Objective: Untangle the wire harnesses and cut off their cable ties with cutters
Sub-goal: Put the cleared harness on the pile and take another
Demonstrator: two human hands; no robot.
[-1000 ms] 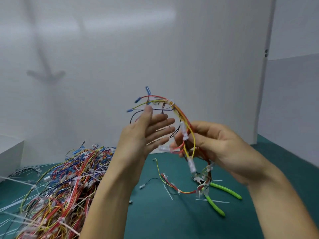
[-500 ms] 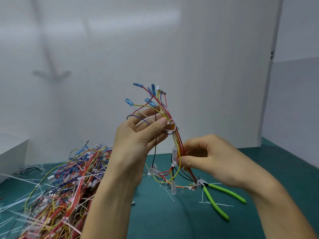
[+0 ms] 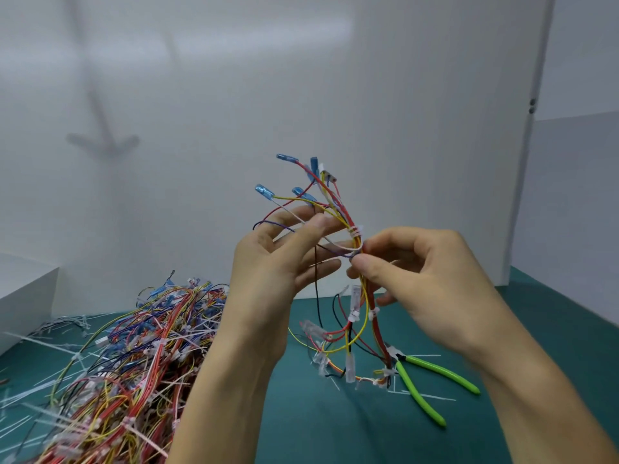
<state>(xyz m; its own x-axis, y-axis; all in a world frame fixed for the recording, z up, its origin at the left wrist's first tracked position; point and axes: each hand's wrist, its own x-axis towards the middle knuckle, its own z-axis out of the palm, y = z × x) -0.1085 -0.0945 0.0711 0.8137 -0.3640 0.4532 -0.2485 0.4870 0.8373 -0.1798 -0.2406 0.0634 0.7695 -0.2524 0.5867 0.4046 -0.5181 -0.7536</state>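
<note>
I hold a wire harness [image 3: 338, 209] of red, yellow, white and purple wires upright above the green mat; its blue terminals fan out at the top. My left hand [image 3: 278, 262] has its fingers spread, with several wires running between thumb and fingers. My right hand [image 3: 432, 283] pinches the bundle between thumb and forefinger just below a white cable tie [image 3: 356, 231]. The harness's lower end hangs down to the mat with clear connectors. The green-handled cutters [image 3: 445, 375] lie on the mat below my right hand, untouched.
A big tangled pile of harnesses [image 3: 134, 363] fills the mat's left side. Cut white tie offcuts [image 3: 40, 343] are scattered around it and near the cutters. A white box [image 3: 23, 296] stands at the far left. White panels wall in the back and right.
My right hand has slid up the bundle to just under the cable tie. My left hand's fingers have spread out from their tighter grip.
</note>
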